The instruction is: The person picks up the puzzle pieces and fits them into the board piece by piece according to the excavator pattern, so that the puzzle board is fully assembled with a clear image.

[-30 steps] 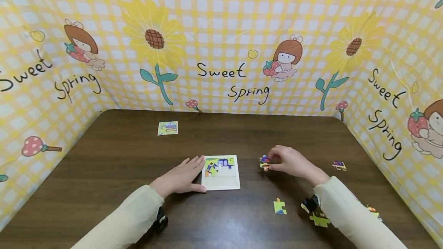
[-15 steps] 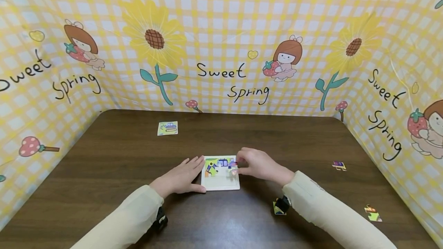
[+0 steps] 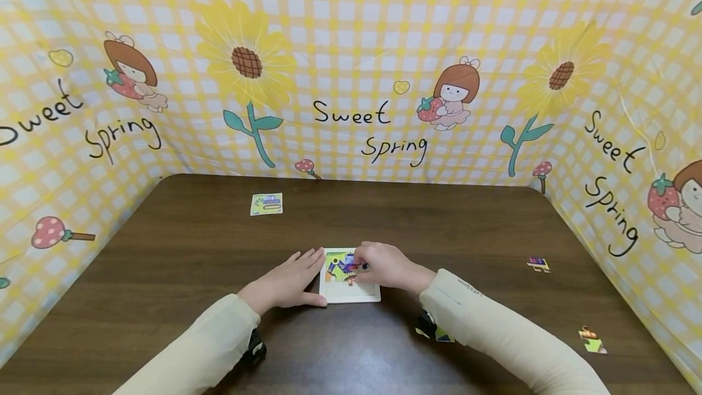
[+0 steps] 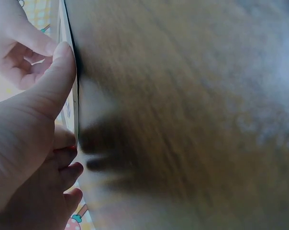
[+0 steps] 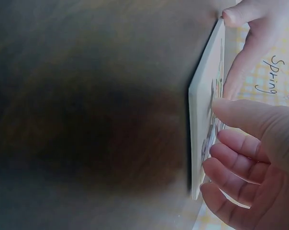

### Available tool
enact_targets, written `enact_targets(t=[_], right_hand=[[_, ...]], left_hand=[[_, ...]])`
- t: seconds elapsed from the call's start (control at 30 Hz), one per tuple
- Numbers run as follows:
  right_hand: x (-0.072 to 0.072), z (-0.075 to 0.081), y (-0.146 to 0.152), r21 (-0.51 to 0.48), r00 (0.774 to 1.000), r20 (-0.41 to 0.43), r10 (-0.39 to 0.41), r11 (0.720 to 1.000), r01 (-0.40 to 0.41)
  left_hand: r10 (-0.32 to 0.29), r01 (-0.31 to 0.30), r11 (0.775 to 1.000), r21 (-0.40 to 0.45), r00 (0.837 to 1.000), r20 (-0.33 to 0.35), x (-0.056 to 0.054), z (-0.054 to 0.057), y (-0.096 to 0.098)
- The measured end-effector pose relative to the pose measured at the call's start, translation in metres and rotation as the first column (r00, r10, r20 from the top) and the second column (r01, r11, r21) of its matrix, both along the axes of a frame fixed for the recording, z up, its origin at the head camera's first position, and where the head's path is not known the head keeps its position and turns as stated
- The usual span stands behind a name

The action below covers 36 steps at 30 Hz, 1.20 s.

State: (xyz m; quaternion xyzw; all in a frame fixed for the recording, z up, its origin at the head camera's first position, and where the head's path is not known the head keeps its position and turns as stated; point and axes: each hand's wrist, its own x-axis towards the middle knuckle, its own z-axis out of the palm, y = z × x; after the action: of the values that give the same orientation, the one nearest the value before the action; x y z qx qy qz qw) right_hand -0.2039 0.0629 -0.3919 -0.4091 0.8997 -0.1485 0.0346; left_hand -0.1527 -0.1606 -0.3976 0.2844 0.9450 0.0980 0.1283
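Note:
A white puzzle tray [image 3: 351,298] lies at the middle of the table, its upper part filled with green, blue and orange picture pieces. My left hand [image 3: 285,279] rests along its left side, fingers stretched out and thumb at the near left corner. Over the tray, my right hand [image 3: 386,266] pinches a jigsaw puzzle piece [image 3: 351,269] with red, purple and orange on it; the fingers cover part of it. In the right wrist view, the thumb and fingertips of that hand are close over the tray's surface [image 5: 206,81].
Loose puzzle pieces lie to the right: a purple one [image 3: 538,264], an orange-green one [image 3: 592,341] and a green one [image 3: 444,336] partly behind the right sleeve. A small picture card [image 3: 267,204] lies at the back left. Yellow checked cloth [image 3: 351,47] walls the table.
My right hand has carried the puzzle piece left, from the bare table right of the tray to over the tray's middle. The left hand has stayed at the tray's side.

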Motion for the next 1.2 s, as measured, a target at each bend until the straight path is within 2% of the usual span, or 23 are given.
enact_targets(t=[0.37, 0.67, 0.97, 1.2], right_hand=[[-0.0018, -0.0008, -0.0028, 0.022, 1.0, 0.019, -0.011, 1.0, 0.01], [-0.0016, -0.0024, -0.0018, 0.008, 0.997, -0.017, 0.071, 0.997, -0.071], [-0.0018, -0.0035, -0.0022, 0.013, 0.997, -0.037, 0.073, 0.997, -0.073], [-0.0024, 0.0002, 0.0014, -0.003, 0.997, 0.005, 0.079, 0.997, -0.079]], left_hand=[[0.009, -0.009, 1.0, 0.003, 1.0, 0.004, 0.001, 0.0031, -0.0001], [0.012, -0.012, 1.0, 0.002, 1.0, 0.002, 0.0016, 0.0012, -0.0004], [0.008, -0.008, 1.0, -0.004, 1.0, 0.001, 0.0006, 0.0006, 0.0], [0.023, -0.023, 1.0, -0.02, 1.0, 0.006, 0.0015, 0.0014, 0.0014]])
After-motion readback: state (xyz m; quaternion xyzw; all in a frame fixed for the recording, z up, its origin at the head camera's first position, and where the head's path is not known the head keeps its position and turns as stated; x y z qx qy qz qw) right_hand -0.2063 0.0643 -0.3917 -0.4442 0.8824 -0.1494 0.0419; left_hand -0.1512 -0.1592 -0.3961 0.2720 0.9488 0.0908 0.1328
